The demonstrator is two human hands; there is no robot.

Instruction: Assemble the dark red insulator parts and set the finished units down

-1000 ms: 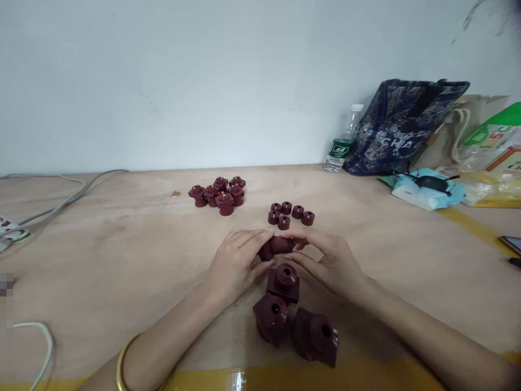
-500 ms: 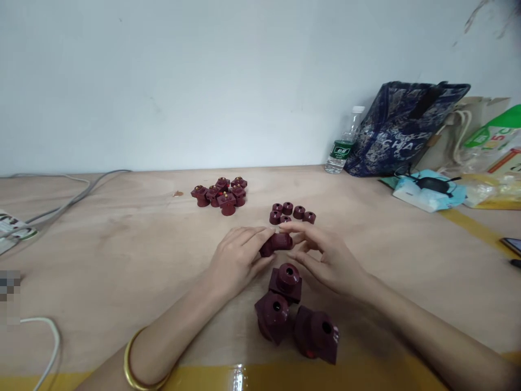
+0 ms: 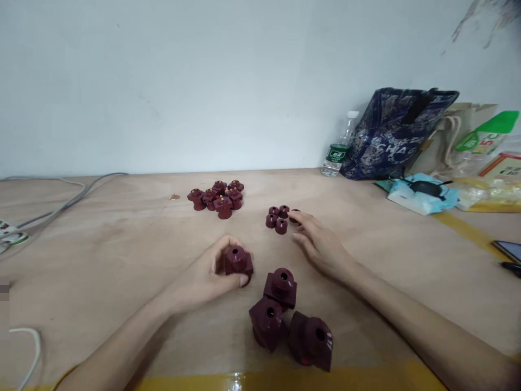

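Note:
My left hand [image 3: 207, 277] is wrapped round a dark red part [image 3: 238, 259] with a square flange and a domed top with a hole. To the right, my right hand [image 3: 325, 244] reaches over the small round caps [image 3: 281, 226], its fingertips at the rightmost cap [image 3: 295, 213] and partly covering it; whether they grip it is unclear. Nearer the front edge stand three similar flanged parts [image 3: 280, 288] with domed tops. Farther back, left of the caps, is a cluster of several dark red parts [image 3: 223, 207] with small brass-coloured bits on top.
A water bottle [image 3: 336, 149] and a dark blue bag [image 3: 399, 136] stand by the wall at the right. A tissue pack [image 3: 423, 194] with a black item lies before them. Cables [image 3: 73, 201] run along the left. Yellow tape [image 3: 187, 382] crosses the front edge.
My left hand has moved left and nearer with the flanged part, which now shows its domed top. My right hand has moved away from it to the caps.

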